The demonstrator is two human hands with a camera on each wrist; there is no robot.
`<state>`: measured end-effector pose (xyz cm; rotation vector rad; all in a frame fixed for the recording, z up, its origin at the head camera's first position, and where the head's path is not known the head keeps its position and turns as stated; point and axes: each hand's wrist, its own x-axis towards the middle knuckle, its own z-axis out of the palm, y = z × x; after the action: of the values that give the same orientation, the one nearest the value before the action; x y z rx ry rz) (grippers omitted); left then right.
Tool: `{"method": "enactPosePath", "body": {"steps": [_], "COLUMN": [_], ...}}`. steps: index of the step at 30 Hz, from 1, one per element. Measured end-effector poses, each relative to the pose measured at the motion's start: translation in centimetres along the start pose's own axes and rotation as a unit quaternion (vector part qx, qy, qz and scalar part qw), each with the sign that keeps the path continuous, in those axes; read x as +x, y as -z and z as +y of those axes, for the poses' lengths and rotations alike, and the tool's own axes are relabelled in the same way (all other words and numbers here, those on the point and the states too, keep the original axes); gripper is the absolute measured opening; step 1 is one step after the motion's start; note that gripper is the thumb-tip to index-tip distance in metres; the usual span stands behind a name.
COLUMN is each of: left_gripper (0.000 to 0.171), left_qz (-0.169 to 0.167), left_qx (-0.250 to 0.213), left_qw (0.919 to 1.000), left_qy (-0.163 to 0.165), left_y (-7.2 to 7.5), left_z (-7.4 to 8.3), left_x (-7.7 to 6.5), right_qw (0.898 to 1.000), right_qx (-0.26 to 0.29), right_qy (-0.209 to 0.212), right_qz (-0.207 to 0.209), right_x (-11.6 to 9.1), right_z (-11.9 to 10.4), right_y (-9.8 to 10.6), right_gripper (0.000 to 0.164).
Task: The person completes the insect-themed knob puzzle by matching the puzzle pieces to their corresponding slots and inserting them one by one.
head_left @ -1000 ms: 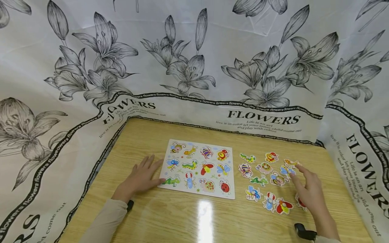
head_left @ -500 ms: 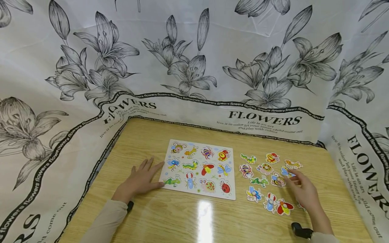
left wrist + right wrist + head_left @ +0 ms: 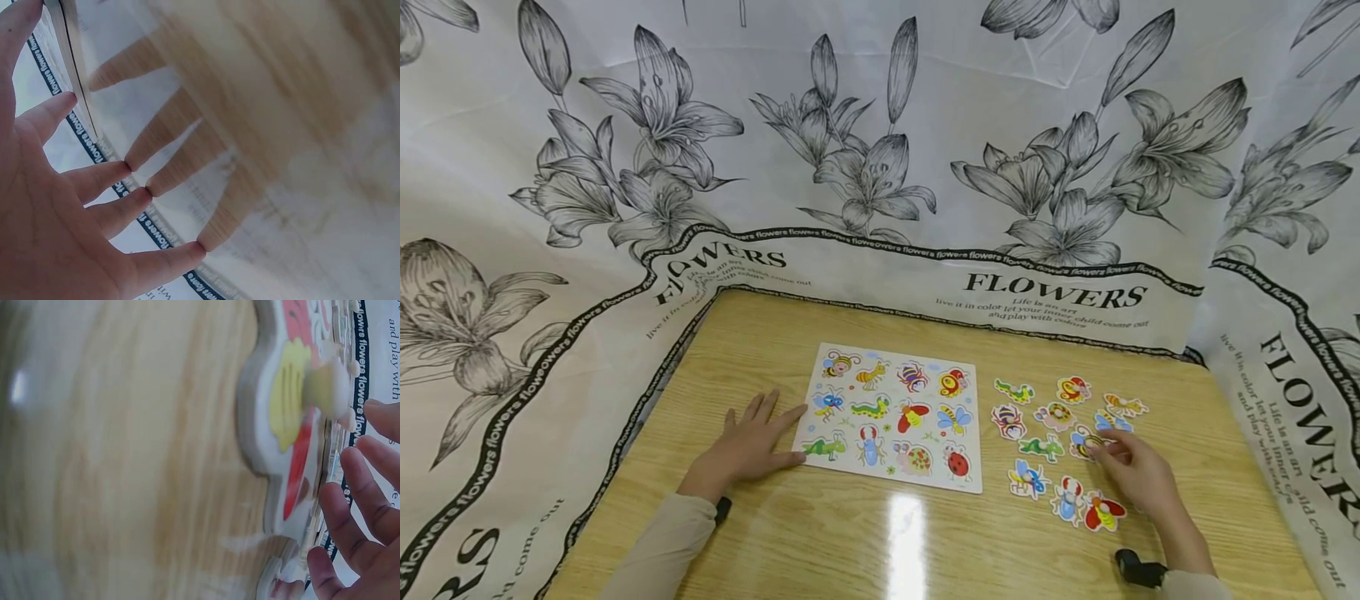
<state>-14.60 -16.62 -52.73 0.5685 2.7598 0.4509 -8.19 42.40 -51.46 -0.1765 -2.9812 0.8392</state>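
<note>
My left hand point(image 3: 748, 442) lies flat with spread fingers at the left edge of a white puzzle board point(image 3: 891, 481) printed with insects; its thumb and forefinger touch that edge. In the left wrist view, the fingertips point(image 3: 139, 178) rest on the glossy table. My right hand point(image 3: 1142, 475) reaches over loose insect pieces, thumb and forefinger at the bee piece point(image 3: 1081, 442). In the right wrist view, the thumb and fingers of the right hand point(image 3: 369, 512) are bent and apart; contact with the bee's knob is unclear. A red-winged piece with a knob point(image 3: 290, 394) is near.
Other loose pieces surround the right hand: a blue-winged insect point(image 3: 1026, 479), a stag beetle point(image 3: 1067, 500), a red-winged insect point(image 3: 1102, 511), a spider point(image 3: 1007, 422) and more. Flower-printed cloth point(image 3: 880, 200) hangs behind and beside the wooden table point(image 3: 760, 533).
My right hand has moved left and nearer, from the upper right pieces to the bee piece, its thumb and forefinger drawing closer together. The left hand stays at the board's edge.
</note>
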Motion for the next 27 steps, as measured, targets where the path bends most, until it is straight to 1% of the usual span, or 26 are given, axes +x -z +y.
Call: {"method": "enactPosePath", "body": {"steps": [7, 13, 17, 23, 27], "left_gripper": [0.081, 0.081, 0.081, 0.081, 0.081], "left_qz": [0.005, 0.006, 0.005, 0.003, 0.003], "left_qx": [0.004, 0.003, 0.0, -0.005, -0.007], "left_qw": [1.0, 1.0, 1.0, 1.0, 1.0], "left_qy": [-0.005, -0.007, -0.007, -0.003, 0.0], "left_y": [-0.11, -0.04, 0.07, 0.13, 0.12], "left_z": [-0.03, 0.01, 0.13, 0.22, 0.22], "left_x": [-0.03, -0.1, -0.11, -0.13, -0.16], "right_qw": [1.0, 0.999, 0.999, 0.999, 0.999], "right_qx": [-0.014, -0.032, -0.037, -0.038, -0.037], "right_qy": [0.004, -0.005, -0.009, -0.013, -0.024], "right_qz": [-0.017, -0.023, -0.022, -0.011, -0.014], "right_x": [0.29, 0.54, 0.64, 0.68, 0.67], "right_z": [-0.29, -0.4, -0.26, -0.14, -0.15], "right_y": [-0.12, -0.22, -0.35, -0.58, -0.68], "right_gripper": [0.036, 0.036, 0.036, 0.028, 0.027]}}
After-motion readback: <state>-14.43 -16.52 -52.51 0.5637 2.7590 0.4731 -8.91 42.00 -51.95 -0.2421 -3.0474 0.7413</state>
